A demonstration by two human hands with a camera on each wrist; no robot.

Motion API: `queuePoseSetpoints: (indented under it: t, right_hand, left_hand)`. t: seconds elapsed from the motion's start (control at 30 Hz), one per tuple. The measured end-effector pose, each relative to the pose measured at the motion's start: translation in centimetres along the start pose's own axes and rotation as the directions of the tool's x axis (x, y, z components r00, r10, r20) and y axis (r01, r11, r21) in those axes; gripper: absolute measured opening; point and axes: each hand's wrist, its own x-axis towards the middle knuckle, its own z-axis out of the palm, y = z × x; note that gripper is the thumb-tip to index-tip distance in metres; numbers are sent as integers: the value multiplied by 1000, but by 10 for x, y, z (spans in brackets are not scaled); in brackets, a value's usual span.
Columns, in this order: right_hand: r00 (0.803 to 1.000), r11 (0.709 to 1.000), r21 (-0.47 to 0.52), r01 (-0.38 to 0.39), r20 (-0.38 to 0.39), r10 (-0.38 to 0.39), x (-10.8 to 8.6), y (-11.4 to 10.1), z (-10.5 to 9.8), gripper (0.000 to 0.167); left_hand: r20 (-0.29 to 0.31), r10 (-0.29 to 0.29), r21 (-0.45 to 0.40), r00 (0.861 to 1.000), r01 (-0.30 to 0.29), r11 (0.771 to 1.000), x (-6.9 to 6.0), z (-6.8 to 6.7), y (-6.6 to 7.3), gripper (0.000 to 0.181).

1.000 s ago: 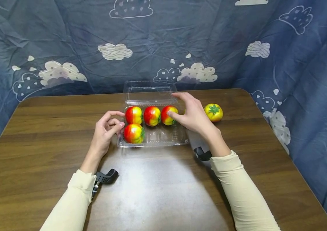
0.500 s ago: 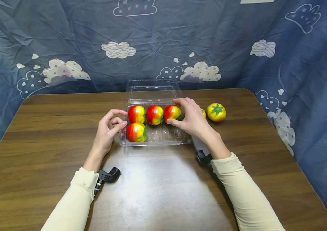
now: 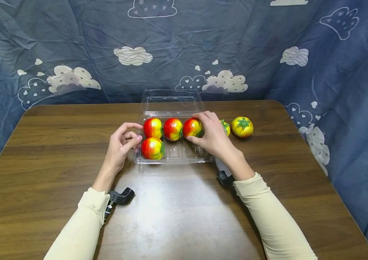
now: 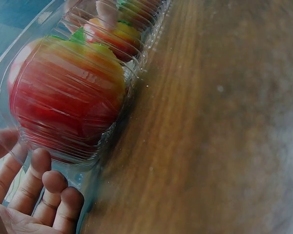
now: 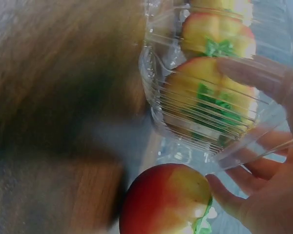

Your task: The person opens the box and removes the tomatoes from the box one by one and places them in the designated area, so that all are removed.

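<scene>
fingers [image 3: 200,116] pinch fruit [image 3: 191,127], room before tray's front edge [image 3: 187,162].

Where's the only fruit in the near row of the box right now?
In the head view, the lone fruit is at the clear box's near left corner, just right of the left hand.

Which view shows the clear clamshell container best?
The head view: the clamshell container fits in frame, tray and open lid together, though the right hand partly covers one side. The left wrist view shows mainly one ribbed end; the right wrist view, the other.
</scene>
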Motion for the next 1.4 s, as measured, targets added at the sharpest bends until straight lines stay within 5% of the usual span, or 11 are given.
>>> queuePoseSetpoints:
  t: [0.67, 0.9, 1.4]
  right_hand:
    - [980, 989, 149, -4, -195, 33, -2, -2, -21, 65]
    - [959, 980, 195, -27, -271, 80, -2, 1, -27, 65]
    - [909, 990, 141, 8, -413, 52, 0, 6, -37, 65]
  left_hand:
    - [7, -2, 10, 1000, 2, 1000, 2, 2, -1, 30]
    - [8, 0, 14, 1000, 0, 1000, 2, 2, -1, 30]
    - [11, 1, 26, 1000, -2, 1000, 0, 0, 0, 30]
